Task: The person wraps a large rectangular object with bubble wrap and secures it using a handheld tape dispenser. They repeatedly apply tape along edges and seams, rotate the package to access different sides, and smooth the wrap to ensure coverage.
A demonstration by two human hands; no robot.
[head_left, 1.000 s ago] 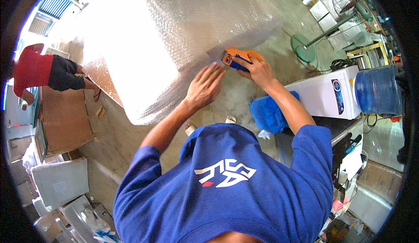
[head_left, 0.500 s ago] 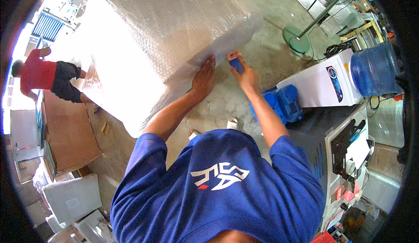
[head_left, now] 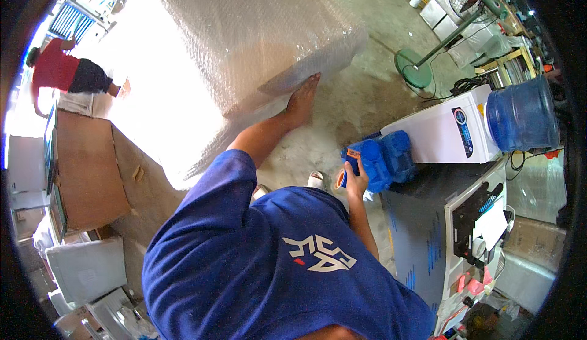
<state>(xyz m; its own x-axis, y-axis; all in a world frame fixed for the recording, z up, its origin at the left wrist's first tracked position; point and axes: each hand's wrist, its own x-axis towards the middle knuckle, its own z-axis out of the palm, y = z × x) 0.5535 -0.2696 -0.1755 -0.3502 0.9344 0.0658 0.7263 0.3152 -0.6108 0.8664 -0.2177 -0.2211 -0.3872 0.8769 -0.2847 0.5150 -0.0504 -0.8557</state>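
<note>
A big box-shaped load wrapped in bubble wrap [head_left: 263, 34] stands in front of me and to the left. My left hand [head_left: 302, 100] lies flat against its near right side, fingers stretched out. Low at my right side, my right hand [head_left: 357, 182] is closed round a blue tape dispenser [head_left: 351, 158] with an orange-brown part showing. That hand is apart from the wrapped load and beside blue water jugs [head_left: 382, 160].
At right stand a white water dispenser [head_left: 449, 126] with a blue bottle [head_left: 523, 114], a desk [head_left: 422, 236] and a green-based fan [head_left: 414, 68]. A person in red [head_left: 58, 68] is at far left, near a brown board [head_left: 92, 169].
My right hand has drawn back from the wrapped load toward my right side with the tape dispenser. The left hand has slid a little to the right along the wrap.
</note>
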